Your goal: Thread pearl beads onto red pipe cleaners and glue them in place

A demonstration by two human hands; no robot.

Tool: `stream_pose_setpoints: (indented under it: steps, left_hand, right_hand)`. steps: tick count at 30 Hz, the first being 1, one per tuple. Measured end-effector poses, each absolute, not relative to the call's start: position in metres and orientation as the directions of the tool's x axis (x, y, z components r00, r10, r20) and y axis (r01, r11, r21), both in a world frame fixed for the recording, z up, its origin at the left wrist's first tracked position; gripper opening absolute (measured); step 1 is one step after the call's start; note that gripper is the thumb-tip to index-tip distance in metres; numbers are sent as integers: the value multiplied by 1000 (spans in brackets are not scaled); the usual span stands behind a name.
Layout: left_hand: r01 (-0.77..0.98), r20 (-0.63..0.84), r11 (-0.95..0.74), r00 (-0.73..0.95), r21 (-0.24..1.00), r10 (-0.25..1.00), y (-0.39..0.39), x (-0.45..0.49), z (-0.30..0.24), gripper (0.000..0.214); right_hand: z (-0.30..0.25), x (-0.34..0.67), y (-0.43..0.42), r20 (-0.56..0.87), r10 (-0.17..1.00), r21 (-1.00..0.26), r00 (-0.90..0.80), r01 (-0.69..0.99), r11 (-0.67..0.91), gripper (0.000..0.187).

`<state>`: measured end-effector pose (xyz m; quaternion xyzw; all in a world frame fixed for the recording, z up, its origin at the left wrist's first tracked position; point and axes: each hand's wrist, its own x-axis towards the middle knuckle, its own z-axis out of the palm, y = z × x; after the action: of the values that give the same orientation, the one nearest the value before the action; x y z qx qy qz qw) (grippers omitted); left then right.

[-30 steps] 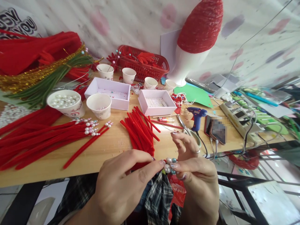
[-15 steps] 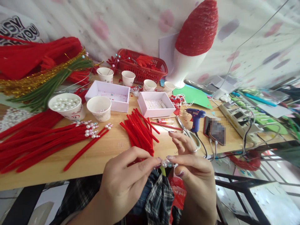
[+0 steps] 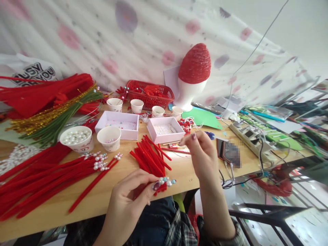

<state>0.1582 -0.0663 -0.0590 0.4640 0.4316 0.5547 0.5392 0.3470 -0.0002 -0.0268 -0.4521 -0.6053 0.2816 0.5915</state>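
My left hand pinches a small cluster of pearl beads, white and pale blue, between thumb and forefinger. The beads stick out to the right of the fingertips, in front of a pile of short red fuzzy stems. My right hand is apart from them, raised over the table to the right, with bent fingers pointing left and the thumb close to them. Anything between those fingers is too small or hidden to make out. Behind this hand, only a blue bit of the glue gun shows; the scissors are hidden.
Bead-tipped red stems lie at left. Paper cups, including one of white pearls, and two white bead boxes stand behind. A red basket and a red-wrapped head form are farther back. A phone and power strip lie right.
My right hand has left the beads and moved up and away over the table. My left hand keeps hold of the cluster, now more exposed. The view has tilted up.
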Motion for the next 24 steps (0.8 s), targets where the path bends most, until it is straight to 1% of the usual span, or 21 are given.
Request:
stream_pose_setpoints:
  steps: [1, 2, 3, 4, 5, 6, 7, 9, 10, 13, 15, 17, 20, 23, 24]
  left_hand:
    - [-251, -16, 13, -11, 968, 1000, -66, 158, -58, 8]
    - [-292, -72, 61, -28, 954, 997, -66, 158, -57, 11]
    - [-317, -115, 98, -36, 943, 993, -66, 158, -57, 16]
    - [-328, -147, 126, -42, 936, 988, -66, 157, -56, 20]
    - [-329, -173, 148, -48, 933, 984, -67, 156, -56, 24]
    - [-322, -192, 165, -54, 932, 980, -67, 154, -56, 27]
    - [-312, -203, 175, -61, 934, 977, -67, 152, -57, 30]
    - [-294, -206, 175, -78, 940, 976, -65, 147, -60, 34]
    - [-287, -199, 168, -83, 943, 977, -64, 145, -62, 35]
    - [-271, -198, 182, -31, 945, 980, -58, 140, -69, 39]
    - [-269, -228, 221, 6, 937, 974, -55, 139, -74, 41]
    - [-285, -272, 257, -15, 924, 962, -53, 142, -77, 42]
    - [-336, -323, 289, -49, 896, 945, -50, 145, -77, 43]
    - [-390, -330, 305, 2, 869, 944, -48, 145, -76, 45]
    - [-403, -329, 308, 19, 862, 944, -47, 145, -76, 45]
  right_hand:
    - [-22, 347, 18, 471, 882, -824, 37, 375, 424, 30]
    - [-17, 347, 38, 407, 911, -721, -66, 590, 365, 33]
    - [-15, 347, 58, 243, 954, -546, -177, 788, 285, 30]
    - [-15, 346, 78, 154, 966, -476, -210, 840, 258, 21]
    - [-16, 345, 97, 92, 970, -435, -224, 867, 242, 12]
    - [-19, 344, 114, 33, 975, -389, -220, 896, 215, 7]
    - [-23, 343, 128, -17, 977, -343, -213, 919, 195, 12]
    - [-31, 343, 149, -98, 974, -270, -206, 947, 173, 28]
    - [-35, 344, 156, -128, 971, -241, -202, 956, 167, 32]
    - [-44, 347, 163, -192, 964, -183, -185, 972, 150, 32]
    - [-46, 348, 164, -215, 961, -165, -173, 977, 139, 30]
    - [-47, 349, 164, -214, 963, -163, -166, 978, 132, 31]
    - [-42, 350, 156, -143, 978, -187, -154, 974, 126, 30]
    - [-31, 352, 136, -4, 991, -242, -132, 962, 128, 22]
    - [-27, 354, 128, 41, 991, -267, -130, 954, 136, 23]
